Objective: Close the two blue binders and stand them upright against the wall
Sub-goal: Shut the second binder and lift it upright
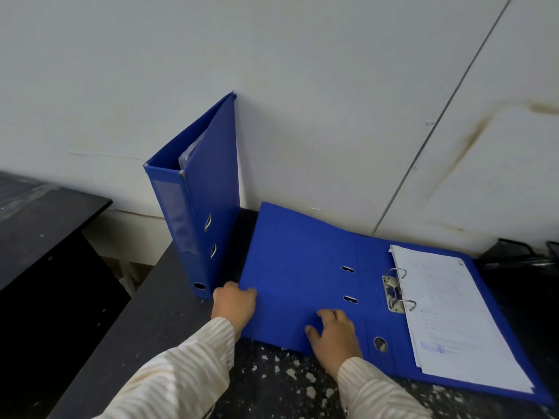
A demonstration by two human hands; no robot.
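Our left hand (234,306) curls its fingers round the left edge of the open binder (296,267), which lies flat on the worktop (272,385). Our right hand (334,331) rests on the cover, fingers loose and spread. Right of that hand sit the ring clip (396,294) and the filed papers (447,313). Just beyond our left hand the second binder (208,192) stands upright against the wall (302,86), close beside the open cover. A black table (45,237) lies further left.

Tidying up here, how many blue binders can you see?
2. The upright binder stands against the wall, left; the open binder lies flat on the table, right. None seems hidden.
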